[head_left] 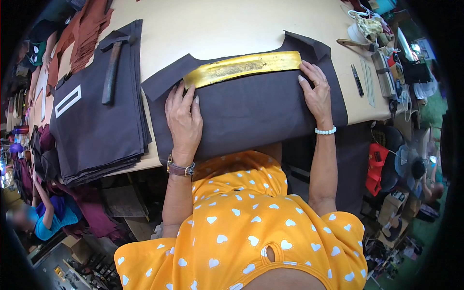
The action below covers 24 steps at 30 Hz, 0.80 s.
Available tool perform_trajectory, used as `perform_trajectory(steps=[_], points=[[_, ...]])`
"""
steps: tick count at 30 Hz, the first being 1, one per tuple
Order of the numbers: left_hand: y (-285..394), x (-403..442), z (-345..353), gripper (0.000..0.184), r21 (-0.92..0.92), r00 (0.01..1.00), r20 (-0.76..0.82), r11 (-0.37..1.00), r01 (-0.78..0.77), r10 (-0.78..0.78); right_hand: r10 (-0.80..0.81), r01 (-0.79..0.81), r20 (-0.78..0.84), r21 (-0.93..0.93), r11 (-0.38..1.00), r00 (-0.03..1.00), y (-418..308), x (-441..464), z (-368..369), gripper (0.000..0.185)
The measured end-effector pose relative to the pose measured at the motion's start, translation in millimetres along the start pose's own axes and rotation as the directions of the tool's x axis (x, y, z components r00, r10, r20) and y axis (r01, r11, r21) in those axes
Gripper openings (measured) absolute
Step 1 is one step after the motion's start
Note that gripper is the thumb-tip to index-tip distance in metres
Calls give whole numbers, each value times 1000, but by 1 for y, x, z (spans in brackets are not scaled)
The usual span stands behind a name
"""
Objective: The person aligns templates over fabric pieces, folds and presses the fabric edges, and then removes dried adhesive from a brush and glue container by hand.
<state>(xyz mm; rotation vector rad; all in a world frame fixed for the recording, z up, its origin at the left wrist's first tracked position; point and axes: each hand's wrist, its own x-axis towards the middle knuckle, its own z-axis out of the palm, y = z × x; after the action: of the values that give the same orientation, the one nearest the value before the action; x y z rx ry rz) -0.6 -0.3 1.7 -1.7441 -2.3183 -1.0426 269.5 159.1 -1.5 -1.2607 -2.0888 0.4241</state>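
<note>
A busy workroom crowds in around a pale surface [217, 24], with a person in a blue top [57, 221] off at the lower left. And here, in the middle, lies the yellow strip [246, 69], long and slightly curved, its centre dark and scuffed, stretched crosswise over the dark cloth [251, 108] near its cut-out far edge.

The left hand [183, 118] is at the strip's left end, palm down, its grip loosely open, fingertips touching the end and thumb apart on the cloth. Over at the other end, the right hand [317, 92] has its grip open too, fingers against the strip's tip, thumb out on the cloth. There's a watch [181, 168] on the left wrist, a beaded bracelet [325, 131] on the right.

Just left of the cloth sits a stack of dark pieces [84, 140], and on it a hammer [111, 72], head at the far end, with a white frame [68, 107] beside it. Rust-coloured cloth [89, 41] lies beyond. Across to the right, a slim black tool [357, 80] lies beside a clear ruler [369, 83], and further off there's a wooden-handled brush [351, 43].
</note>
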Motion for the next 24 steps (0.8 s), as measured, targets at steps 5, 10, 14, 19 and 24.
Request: perform_trajectory(steps=[5,10,14,19,24], points=[[-1,-1,1,27,32,1000,-4,999,-3,3,-9,9,0,-22,1000,1000,-2,0,0,31],[-1,-2,2,28,29,999,27,999,18,-19,-75,69,-45,-108,992,996,0,0,6,28],[11,2,-3,27,275,995,44,956,-103,95,-251,223,-32,-364,904,967,-13,4,3,24],[10,-2,6,32,312,993,90,945,-98,73,-214,215,34,-291,932,976,-10,9,2,24],[7,-6,11,34,230,997,53,970,-73,62,-203,199,9,-247,948,979,-9,0,7,30]])
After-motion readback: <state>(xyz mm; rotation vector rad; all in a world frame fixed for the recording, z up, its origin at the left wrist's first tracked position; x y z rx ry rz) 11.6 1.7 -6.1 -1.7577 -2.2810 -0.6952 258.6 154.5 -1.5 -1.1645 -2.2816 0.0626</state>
